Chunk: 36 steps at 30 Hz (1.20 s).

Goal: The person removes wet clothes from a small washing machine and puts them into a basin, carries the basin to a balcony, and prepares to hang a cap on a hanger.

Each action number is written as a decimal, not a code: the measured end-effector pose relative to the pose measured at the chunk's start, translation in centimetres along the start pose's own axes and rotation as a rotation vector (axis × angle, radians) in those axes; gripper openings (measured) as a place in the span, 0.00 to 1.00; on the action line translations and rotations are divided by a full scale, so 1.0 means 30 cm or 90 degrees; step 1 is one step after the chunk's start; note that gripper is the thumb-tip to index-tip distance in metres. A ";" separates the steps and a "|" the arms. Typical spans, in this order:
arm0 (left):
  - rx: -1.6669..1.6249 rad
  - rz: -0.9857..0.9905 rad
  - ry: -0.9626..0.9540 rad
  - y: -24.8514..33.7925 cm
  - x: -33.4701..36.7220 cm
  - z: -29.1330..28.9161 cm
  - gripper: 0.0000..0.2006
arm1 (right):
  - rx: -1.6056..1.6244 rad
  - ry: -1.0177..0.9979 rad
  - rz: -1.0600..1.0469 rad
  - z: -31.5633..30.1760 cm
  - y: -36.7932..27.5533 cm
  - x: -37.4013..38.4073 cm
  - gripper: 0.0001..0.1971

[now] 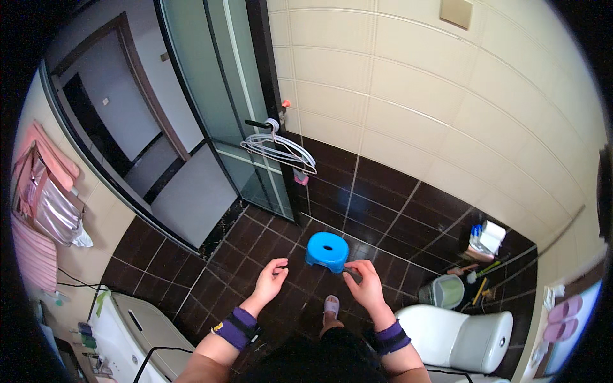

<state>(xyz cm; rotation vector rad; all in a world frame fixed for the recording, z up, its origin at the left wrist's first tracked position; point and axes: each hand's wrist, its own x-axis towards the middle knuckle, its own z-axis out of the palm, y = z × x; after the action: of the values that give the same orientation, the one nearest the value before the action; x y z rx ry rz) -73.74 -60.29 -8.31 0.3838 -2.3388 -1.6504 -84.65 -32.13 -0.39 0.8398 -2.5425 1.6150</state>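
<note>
My left hand (pixel 271 281) hangs in the air over the dark tiled floor with its fingers loosely curved and apart, holding nothing. My right hand (pixel 365 285) is held at about the same height, thumb and fingers apart, with nothing in it. Between and beyond the hands, a small blue plastic stool (pixel 317 247) with an oval hole in its seat stands on the floor. The right fingertips appear beside the stool's near right edge; whether they touch it I cannot tell. Purple bands wrap both wrists. A foot in a pale slipper (pixel 331 305) shows below.
A white toilet (pixel 437 329) is at the right, with a bin (pixel 449 290) behind it. Hangers (pixel 281 152) hang from the handle of the opened glass door (pixel 223 96). At the left are a white washbasin (pixel 118 338) and hanging pink cloths (pixel 35 249).
</note>
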 end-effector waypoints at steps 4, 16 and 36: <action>-0.116 -0.015 0.045 -0.059 0.235 -0.056 0.17 | 0.046 -0.067 0.013 0.067 0.101 0.271 0.12; -0.204 -0.136 0.130 0.004 0.689 -0.148 0.19 | 0.042 -0.191 -0.070 0.308 0.117 0.931 0.15; -0.659 -0.212 -0.008 -0.178 1.569 -0.369 0.22 | -0.253 -0.052 -0.004 0.840 0.111 1.634 0.29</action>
<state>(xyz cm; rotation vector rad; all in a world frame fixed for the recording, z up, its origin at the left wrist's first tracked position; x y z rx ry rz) -113.40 -88.44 -7.24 0.5223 -1.1618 -2.6981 -121.39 -73.35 -0.76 0.8795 -2.7704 1.0329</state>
